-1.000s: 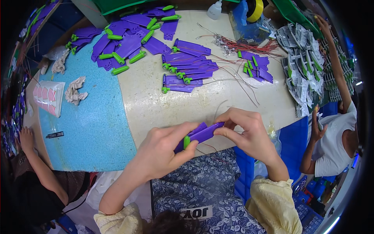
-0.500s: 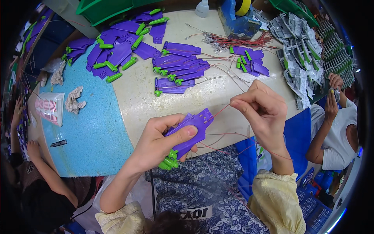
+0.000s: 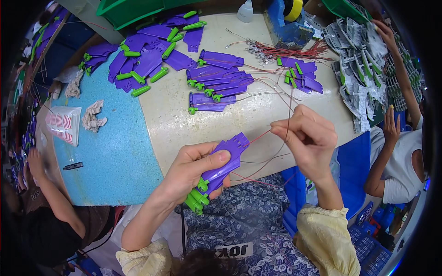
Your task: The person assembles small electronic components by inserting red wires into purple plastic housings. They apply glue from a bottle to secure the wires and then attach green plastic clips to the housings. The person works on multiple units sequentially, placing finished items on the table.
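Seeing, far left of the left hand (image 3: 186,168), a co-worker's hand (image 3: 36,164), then, nearer, a striped packet (image 3: 63,125), a small black tool (image 3: 73,166) and a crumpled rag (image 3: 93,116) lying on a blue speckled surface (image 3: 106,170). Seeing, above and left of that same hand, a heap of purple panels with green cylinders (image 3: 152,57) spreading onto the pale bench (image 3: 170,133). Gripping a stack of purple plastic panels (image 3: 225,168) in the closed left hand, pressing the thumb flat on the top one, curling the fingers underneath and leaving green ends (image 3: 195,202) poking out below. Seeing, above the left hand, a row of purple panels with green knobs (image 3: 221,76), trailing thin wires rightward. Pinching a red wire (image 3: 258,137) between thumb and forefinger of the right hand (image 3: 313,138), stretching it straight from the top panel's upper end. Seeing, above the right hand, a bundle of red wires (image 3: 299,51) and a small purple pile (image 3: 312,85); beside the right wrist, a blue bin (image 3: 354,165); farther up and right, a heap of grey parts (image 3: 354,73).
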Demonstrator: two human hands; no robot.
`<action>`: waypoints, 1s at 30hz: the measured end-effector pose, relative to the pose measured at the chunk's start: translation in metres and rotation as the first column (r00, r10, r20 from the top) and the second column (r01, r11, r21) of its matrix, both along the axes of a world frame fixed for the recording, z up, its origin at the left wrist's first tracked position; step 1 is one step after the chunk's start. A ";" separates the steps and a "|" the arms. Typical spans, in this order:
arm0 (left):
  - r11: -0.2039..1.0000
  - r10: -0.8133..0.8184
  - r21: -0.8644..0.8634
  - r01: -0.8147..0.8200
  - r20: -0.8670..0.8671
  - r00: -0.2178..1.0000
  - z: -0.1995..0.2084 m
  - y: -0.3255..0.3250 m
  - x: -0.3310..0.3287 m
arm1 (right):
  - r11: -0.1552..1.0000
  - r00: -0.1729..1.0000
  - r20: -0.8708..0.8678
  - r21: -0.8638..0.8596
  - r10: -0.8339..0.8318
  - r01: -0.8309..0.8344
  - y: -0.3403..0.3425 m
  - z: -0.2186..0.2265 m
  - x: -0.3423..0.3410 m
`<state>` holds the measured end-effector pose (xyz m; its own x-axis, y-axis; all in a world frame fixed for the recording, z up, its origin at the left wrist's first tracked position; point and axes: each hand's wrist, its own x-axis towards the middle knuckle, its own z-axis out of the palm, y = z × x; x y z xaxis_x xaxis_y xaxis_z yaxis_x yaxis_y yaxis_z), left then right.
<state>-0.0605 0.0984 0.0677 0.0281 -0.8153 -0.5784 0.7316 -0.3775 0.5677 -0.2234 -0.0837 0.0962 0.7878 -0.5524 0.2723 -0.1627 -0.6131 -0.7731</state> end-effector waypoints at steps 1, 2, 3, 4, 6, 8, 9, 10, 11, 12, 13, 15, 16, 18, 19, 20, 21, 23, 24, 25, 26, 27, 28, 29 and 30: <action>1.000 0.004 -0.003 -0.004 -0.021 1.000 -0.004 0.001 0.001 | 0.988 0.987 0.055 0.033 0.149 -0.151 0.010 0.002 0.002; 1.000 0.006 -0.005 -0.007 -0.040 0.999 -0.006 0.000 0.001 | 0.952 0.950 0.117 0.059 0.291 -0.299 0.023 0.002 0.005; 1.000 0.002 0.018 -0.003 0.043 0.999 -0.005 -0.002 0.002 | 0.894 0.888 0.181 0.075 0.423 -0.441 0.029 0.002 0.006; 0.999 0.000 0.044 -0.005 0.129 0.992 -0.004 -0.001 0.003 | 0.894 0.883 0.158 0.008 0.442 -0.449 0.026 -0.001 0.010; 0.998 0.009 0.062 -0.028 0.290 0.957 0.000 -0.002 0.009 | 0.976 0.982 0.052 0.114 0.181 -0.186 0.001 -0.016 0.021; 0.998 0.032 0.042 -0.055 0.421 0.907 0.004 -0.003 0.018 | 0.980 0.998 0.040 0.193 0.040 -0.047 -0.006 -0.028 0.025; 0.998 0.045 0.025 -0.059 0.393 0.918 0.005 -0.003 0.019 | 0.984 0.998 0.068 0.174 0.011 -0.022 -0.003 -0.025 0.023; 0.997 0.057 0.018 -0.069 0.367 0.929 0.006 -0.001 0.020 | 0.986 0.995 0.098 0.166 -0.014 -0.003 0.003 -0.022 0.023; 0.997 0.069 0.012 -0.078 0.340 0.938 0.007 0.001 0.021 | 0.987 0.991 0.128 0.158 -0.039 0.018 0.006 -0.019 0.023; 0.997 0.069 0.008 -0.074 0.280 0.957 0.009 0.002 0.020 | 0.997 0.982 0.187 0.082 -0.024 0.009 0.005 -0.017 0.025; 0.998 0.065 -0.002 -0.067 0.213 0.975 0.011 0.002 0.015 | 0.998 0.982 0.187 0.059 -0.015 0.004 0.002 -0.018 0.024; 0.999 0.049 0.001 -0.050 0.148 0.988 0.013 0.003 0.011 | 1.000 0.983 0.185 0.013 0.003 -0.005 -0.002 -0.021 0.020; 0.999 0.043 0.016 -0.046 0.152 0.987 0.013 0.005 0.011 | 1.000 0.987 0.163 0.005 -0.003 0.002 -0.001 -0.020 0.020; 0.999 0.026 0.041 -0.032 0.137 0.990 0.011 0.006 0.010 | 1.000 0.993 0.118 -0.011 -0.013 0.015 0.006 -0.013 0.020; 0.999 0.014 0.049 -0.020 0.119 0.993 0.009 0.005 0.010 | 0.989 0.978 0.150 -0.017 0.148 -0.147 0.017 -0.010 0.017; 0.998 0.002 0.056 -0.008 0.100 0.995 0.008 0.002 0.010 | 0.952 0.935 0.180 -0.028 0.305 -0.305 0.031 -0.008 0.013; 0.997 0.004 0.071 -0.013 0.115 0.993 0.009 0.000 0.010 | 0.890 0.867 0.207 -0.044 0.453 -0.454 0.039 -0.005 0.012; 0.994 0.014 0.102 -0.030 0.152 0.988 0.013 -0.001 0.011 | 0.929 0.925 0.121 0.044 0.361 -0.369 0.032 -0.008 0.016; 0.996 -0.011 0.086 -0.037 0.503 0.864 0.008 0.001 0.015 | 0.964 0.964 0.068 0.051 0.257 -0.261 0.015 -0.017 0.020; 0.997 -0.030 0.067 -0.036 0.785 0.619 0.000 0.005 0.021 | 0.988 0.989 0.016 0.050 0.146 -0.146 0.002 -0.024 0.024; 0.999 -0.038 0.046 -0.022 0.955 0.295 -0.001 0.001 0.026 | 0.983 0.975 -0.216 0.185 0.048 -0.007 -0.003 -0.026 0.026; 0.998 -0.056 0.052 -0.039 0.993 -0.107 0.005 -0.007 0.032 | 0.999 0.988 -0.157 0.053 0.000 0.009 0.002 -0.035 0.029; 0.999 0.051 -0.053 -0.010 0.987 -0.152 -0.006 -0.013 0.041 | 0.997 0.996 -0.089 -0.076 -0.032 0.026 0.012 -0.048 0.039; 0.987 0.161 -0.159 0.025 0.968 -0.193 -0.018 -0.018 0.048 | 0.978 0.998 -0.017 -0.204 -0.058 0.054 0.019 -0.061 0.045; 0.985 0.170 -0.167 0.034 0.966 -0.192 -0.021 -0.018 0.046 | 0.983 0.997 -0.076 -0.183 -0.005 -0.009 0.026 -0.069 0.042</action>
